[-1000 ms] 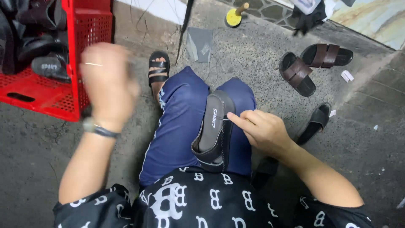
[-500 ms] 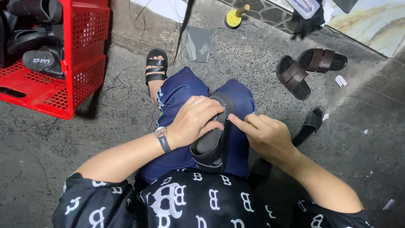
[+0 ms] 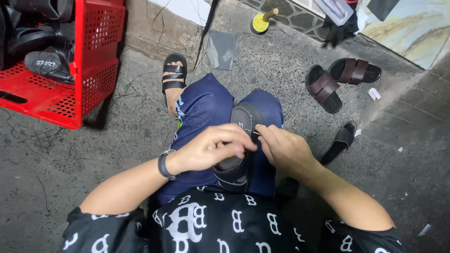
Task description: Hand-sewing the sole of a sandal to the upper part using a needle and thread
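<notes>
On lap, black sandal (image 3: 236, 140), both hands pinching

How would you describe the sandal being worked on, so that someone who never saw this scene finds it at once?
Start at the person's blue trousers in the middle of the view. On the raised knee lies a dark sandal, with the left hand and right hand meeting over it. Unlike the brown pair on the concrete and the sandals in the red crate, it alone rests on the lap.

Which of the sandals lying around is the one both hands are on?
The black sandal lying on the person's lap, under the left hand and right hand; the brown pair lies untouched on the floor.
</notes>
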